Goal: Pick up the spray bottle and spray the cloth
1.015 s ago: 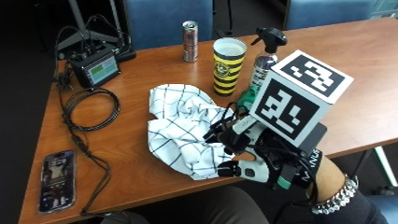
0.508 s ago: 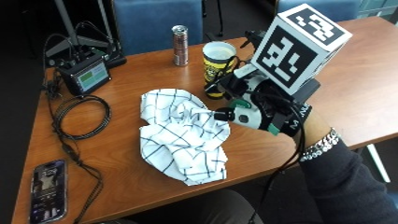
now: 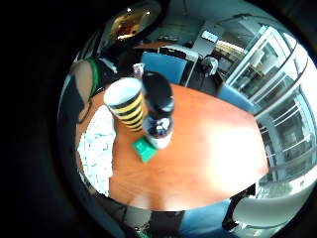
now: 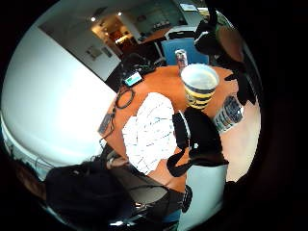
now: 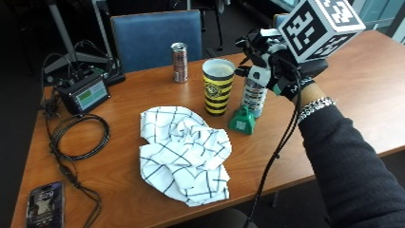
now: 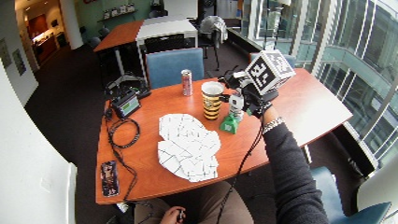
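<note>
We see a wooden table (image 5: 158,90) in an office room with glass walls along one side, dark carpet, a blue chair (image 5: 155,35) pushed against the table's far edge and another desk farther back. Near the far edge, toward the middle, the spray bottle (image 5: 254,92) stands upright just beside a yellow-and-black striped paper cup (image 5: 218,88), and our gloved right hand (image 5: 288,78) is at the bottle's upper part with its fingers curled round it; the bottle's base appears to sit on the table. A small green tag (image 5: 242,121) hangs against the bottle's lower part. The bottle carries a printed label, and the cup bears a round emblem, but we cannot read either. The white checked cloth (image 5: 183,159) lies crumpled in the middle of the table, reaching toward the near edge, apart from the bottle. A slim drink can (image 5: 180,61) stands by the far edge. At the left side sit a small monitor (image 5: 83,92) with a green screen, a coiled black cable (image 5: 76,137), and a phone (image 5: 44,204) near the near left corner.
</note>
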Action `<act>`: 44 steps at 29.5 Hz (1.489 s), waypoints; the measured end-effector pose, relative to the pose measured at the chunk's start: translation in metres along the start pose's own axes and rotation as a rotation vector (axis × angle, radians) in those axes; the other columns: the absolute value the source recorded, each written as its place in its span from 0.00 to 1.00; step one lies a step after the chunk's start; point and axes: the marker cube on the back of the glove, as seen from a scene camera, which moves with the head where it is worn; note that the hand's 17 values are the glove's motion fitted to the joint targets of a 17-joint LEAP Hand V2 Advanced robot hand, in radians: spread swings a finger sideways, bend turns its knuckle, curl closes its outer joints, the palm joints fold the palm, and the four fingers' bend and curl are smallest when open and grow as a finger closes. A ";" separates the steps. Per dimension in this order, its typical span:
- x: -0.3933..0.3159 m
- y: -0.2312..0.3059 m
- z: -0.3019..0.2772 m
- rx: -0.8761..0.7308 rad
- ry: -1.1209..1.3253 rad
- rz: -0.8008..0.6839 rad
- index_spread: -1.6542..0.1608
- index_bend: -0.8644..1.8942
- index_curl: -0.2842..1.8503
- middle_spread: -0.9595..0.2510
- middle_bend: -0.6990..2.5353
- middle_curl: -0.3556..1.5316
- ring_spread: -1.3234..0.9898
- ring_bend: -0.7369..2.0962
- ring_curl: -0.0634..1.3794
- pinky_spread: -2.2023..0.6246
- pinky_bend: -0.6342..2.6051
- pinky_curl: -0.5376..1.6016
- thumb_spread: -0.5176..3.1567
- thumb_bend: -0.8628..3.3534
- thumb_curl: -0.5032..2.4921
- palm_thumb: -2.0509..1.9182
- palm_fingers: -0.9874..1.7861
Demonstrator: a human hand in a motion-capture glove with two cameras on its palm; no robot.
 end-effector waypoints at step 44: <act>0.030 0.000 0.127 0.169 -0.924 0.572 0.74 0.40 0.28 0.58 0.36 0.44 0.47 0.40 0.31 0.74 0.25 0.40 0.40 0.19 0.28 0.69 0.81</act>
